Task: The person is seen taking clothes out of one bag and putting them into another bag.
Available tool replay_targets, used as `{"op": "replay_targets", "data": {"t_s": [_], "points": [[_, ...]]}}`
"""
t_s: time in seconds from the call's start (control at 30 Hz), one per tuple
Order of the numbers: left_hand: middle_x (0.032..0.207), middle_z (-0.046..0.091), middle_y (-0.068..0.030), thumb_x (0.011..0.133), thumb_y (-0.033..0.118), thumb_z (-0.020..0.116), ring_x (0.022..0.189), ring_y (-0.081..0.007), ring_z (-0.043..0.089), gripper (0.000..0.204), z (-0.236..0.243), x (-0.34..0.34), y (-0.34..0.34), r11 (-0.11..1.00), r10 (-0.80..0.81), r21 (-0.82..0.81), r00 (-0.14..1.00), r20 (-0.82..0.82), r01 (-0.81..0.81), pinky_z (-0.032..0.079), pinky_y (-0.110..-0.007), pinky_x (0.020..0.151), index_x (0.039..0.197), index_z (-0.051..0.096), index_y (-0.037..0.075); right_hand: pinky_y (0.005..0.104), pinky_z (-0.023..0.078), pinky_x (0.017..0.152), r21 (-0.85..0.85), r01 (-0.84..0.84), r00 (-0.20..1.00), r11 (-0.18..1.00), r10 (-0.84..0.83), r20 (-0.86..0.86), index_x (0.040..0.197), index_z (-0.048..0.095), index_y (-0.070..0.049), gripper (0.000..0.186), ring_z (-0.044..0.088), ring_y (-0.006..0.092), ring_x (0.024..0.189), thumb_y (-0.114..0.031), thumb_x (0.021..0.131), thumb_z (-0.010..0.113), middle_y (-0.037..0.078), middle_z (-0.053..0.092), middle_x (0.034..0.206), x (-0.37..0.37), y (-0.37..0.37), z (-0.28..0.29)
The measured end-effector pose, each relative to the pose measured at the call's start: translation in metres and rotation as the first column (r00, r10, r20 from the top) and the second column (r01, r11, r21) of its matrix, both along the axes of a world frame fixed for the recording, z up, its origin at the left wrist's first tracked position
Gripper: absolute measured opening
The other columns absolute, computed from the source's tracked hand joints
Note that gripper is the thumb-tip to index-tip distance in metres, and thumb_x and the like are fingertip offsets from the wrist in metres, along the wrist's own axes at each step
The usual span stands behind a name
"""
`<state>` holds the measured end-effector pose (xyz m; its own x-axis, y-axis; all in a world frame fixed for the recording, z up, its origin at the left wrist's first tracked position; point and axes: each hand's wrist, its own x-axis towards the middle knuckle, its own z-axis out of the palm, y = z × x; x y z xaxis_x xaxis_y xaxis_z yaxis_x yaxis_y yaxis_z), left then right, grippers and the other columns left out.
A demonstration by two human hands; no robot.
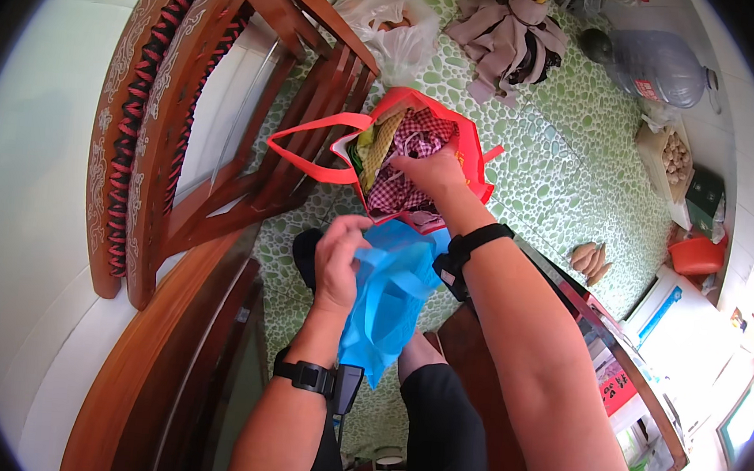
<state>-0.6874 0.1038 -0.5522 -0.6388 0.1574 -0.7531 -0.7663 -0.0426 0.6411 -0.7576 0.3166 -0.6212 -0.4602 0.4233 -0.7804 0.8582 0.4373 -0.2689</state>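
A red fabric bag [474,155] stands with its mouth wide, one long handle looped out to the left. Inside are a red-and-white checkered cloth [396,188] and a yellow-green patterned cloth [378,149]. My right hand [435,173] reaches into this bag with its thumb over the checkered cloth; the other fingers are mostly hidden in the folds. Below hangs a light blue bag [386,311], limp, with its strap loose across the front. My left hand [340,257] is curled at the upper left edge of the blue bag, close to the red bag's near rim.
A carved wooden chair [304,97] stands at the left. Behind the red bag are a white plastic bag [393,33] and a grey cloth mop head [508,38]. Along the right lie a large plastic bottle [660,70], a red basin [697,255] and tubers [590,261] on green-patterned floor.
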Motion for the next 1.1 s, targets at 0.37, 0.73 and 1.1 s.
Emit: {"op": "replay_targets", "data": {"t_s": [0.37,0.73,1.1], "points": [[0.074,0.073,-0.0133,0.096,0.024,0.06,0.068,-0.0241,0.071,0.027,-0.028,0.004,0.05,0.703,-0.536,-0.529,0.843,0.045,0.475,0.053,-0.039,0.067,0.097,0.072,-0.001,0.0388,0.05,0.106,0.406,0.06,0.984,0.912,-0.122,0.129,0.159,0.004,0.007,0.146,0.063,0.036,0.125,-0.067,0.064,0.087,0.031,0.059,0.136,-0.002,-0.03,-0.027],[0.075,0.074,-0.0142,0.095,0.019,0.055,0.071,-0.0314,0.071,0.027,-0.023,-0.014,0.039,0.745,-0.476,-0.497,0.877,0.073,0.445,0.054,-0.044,0.07,0.09,0.071,-0.002,0.0497,0.057,0.087,0.17,0.125,0.99,0.978,-0.112,-0.086,0.118,0.059,0.007,0.053,0.07,0.0465,0.099,-0.02,0.074,0.074,0.03,0.072,0.102,0.011,-0.001,0.013],[0.086,0.072,-0.0231,0.095,0.021,0.062,0.087,-0.0415,0.071,0.021,-0.058,0.007,0.015,0.891,-0.284,-0.426,0.926,-0.25,0.158,0.055,-0.046,0.071,0.095,0.071,0.001,0.0357,0.05,0.103,-0.396,0.199,0.874,0.896,-0.345,-0.342,0.134,0.058,0.006,0.061,0.064,0.0203,0.116,0.005,0.075,0.075,0.012,0.068,0.129,0.062,0.029,0.21]]}}
